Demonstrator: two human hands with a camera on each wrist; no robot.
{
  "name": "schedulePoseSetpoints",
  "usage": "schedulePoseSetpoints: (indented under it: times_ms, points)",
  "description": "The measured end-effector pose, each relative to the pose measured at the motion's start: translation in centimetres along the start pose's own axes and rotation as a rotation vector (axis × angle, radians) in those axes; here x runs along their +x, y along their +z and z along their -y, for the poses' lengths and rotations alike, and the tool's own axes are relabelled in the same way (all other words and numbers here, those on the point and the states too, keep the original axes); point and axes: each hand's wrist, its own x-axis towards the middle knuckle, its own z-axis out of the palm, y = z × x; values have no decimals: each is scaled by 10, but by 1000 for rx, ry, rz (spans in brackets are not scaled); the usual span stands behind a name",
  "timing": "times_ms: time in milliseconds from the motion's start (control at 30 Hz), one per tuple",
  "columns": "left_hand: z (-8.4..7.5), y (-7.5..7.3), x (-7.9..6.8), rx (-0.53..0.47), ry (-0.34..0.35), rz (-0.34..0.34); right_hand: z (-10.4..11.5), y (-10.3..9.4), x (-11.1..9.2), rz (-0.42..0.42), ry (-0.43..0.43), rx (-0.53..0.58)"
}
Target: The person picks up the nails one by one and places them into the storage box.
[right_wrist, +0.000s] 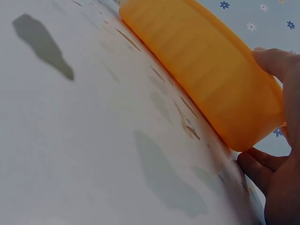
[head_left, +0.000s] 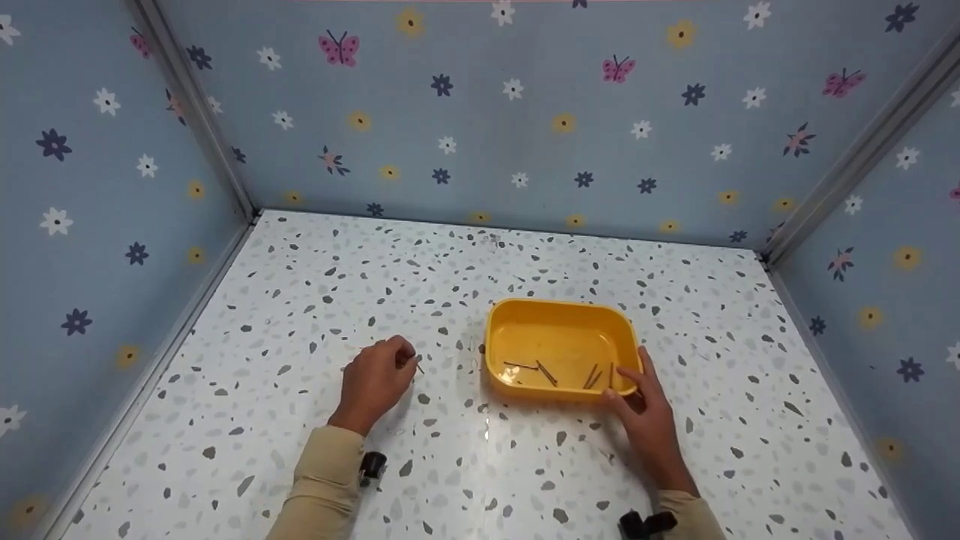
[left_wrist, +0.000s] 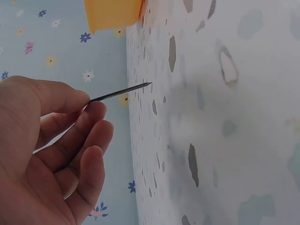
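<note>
Between thumb and forefinger, my left hand [head_left: 377, 379] pinches a thin dark nail [left_wrist: 121, 92], its pointed end facing away from the fingers, over the table left of the container. The other fingers of that hand [left_wrist: 70, 136] curl loosely below. A yellow plastic container [head_left: 562, 394] stands on the table to the right. My right hand [head_left: 649, 420] grips its near right corner, thumb on the rim and a finger reaching over the inside. In the right wrist view, other fingertips [right_wrist: 255, 166] sit at the container's bottom edge. Several nails [head_left: 546, 373] lie scattered on the container's floor.
The speckled white table [head_left: 360, 270] is bounded by a flowered blue panel [head_left: 480, 112] at the back and similar panels on both sides. Black straps with small devices [head_left: 372, 465] sit at both wrists.
</note>
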Motion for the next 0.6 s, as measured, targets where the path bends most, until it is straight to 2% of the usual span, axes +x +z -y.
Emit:
schedulePoseSetpoints:
  times_ms: [167,267,367,433,500,600]
  points:
    - [-5,3,0,-78,-14,-1,-1,-1,0,-2,-14,12]
    - [-9,6,1,-145,-53,14,0,-1,0,0,-25,16]
    - [-15,7,2,-239,-101,32,15,-2,-4,9,-26,-2]
    - [-17,8,3,-309,-121,36,15,-1,-5,8,-28,-5]
    - [-19,9,4,-380,-129,42,14,-1,-4,4,-28,-5]
    - [-21,11,6,-462,-117,44,0,-1,-2,1,-31,-1]
